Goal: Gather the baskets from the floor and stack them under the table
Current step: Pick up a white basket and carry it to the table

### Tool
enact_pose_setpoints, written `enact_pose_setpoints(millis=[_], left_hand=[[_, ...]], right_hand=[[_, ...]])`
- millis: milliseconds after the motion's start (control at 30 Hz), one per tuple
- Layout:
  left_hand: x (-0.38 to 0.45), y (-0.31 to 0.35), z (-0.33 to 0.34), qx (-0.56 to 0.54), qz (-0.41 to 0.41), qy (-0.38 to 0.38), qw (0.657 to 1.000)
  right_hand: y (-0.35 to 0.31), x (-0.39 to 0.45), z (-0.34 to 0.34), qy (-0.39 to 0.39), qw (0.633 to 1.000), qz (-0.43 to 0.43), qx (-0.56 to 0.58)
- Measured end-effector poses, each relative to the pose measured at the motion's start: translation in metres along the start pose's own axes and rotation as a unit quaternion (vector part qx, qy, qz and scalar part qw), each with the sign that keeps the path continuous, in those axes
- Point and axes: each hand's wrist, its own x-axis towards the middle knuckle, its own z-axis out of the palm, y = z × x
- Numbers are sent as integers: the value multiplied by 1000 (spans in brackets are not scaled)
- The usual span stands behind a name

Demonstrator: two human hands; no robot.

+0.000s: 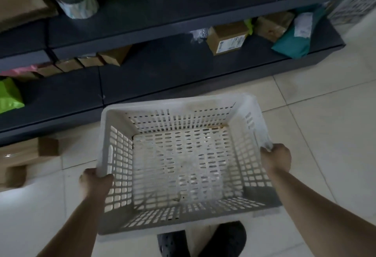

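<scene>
A person's left hand [95,183] closes its fingers [105,177] over the left rim of a white plastic basket [179,163], which is carried clear of the tiled floor [317,126] in front of the body, while the right hand [276,158] clamps its own fingers [266,150] on the opposite rim. The step in hand appears to be the carry: one basket is gathered and held level between both hands, not yet set down. No bench is in view, so the next move would call for turning toward wherever it stands and lowering the basket underneath, keeping the grip even on both sides so that it does not tip; that is a reading of the scene, not something shown. The basket is rectangular and empty, its walls and base pierced by rows of slots, with a faint brownish stain along the far inner edge and a rim that looks slightly blurred on the right. To the left, cardboard boxes [24,155] lie on the floor beside dark shelving [162,67] stocked with parcels, among them a green bag [10,95]. Below the basket, the person's dark shoes [203,240] show on the tiles. Further right, a labelled carton [227,38] and a teal package [293,40] sit on the lower shelf.
</scene>
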Motion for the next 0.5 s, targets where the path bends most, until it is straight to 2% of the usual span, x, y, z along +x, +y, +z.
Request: enact_pose_setpoints(millis=[167, 267, 367, 500], left_hand=[[-92, 42, -100, -104, 8, -42, 994], [-162, 76, -170, -128, 20, -39, 991], [-220, 105, -229, -137, 44, -36, 989], [-273, 139, -273, -163, 95, -34, 981]], right_hand=[[0, -62, -122, -7, 997, 61, 36], [-3, -111, -212, 24, 992, 92, 81], [-7, -160, -299, 47, 979, 104, 170], [0, -200, -387, 98, 949, 108, 278]])
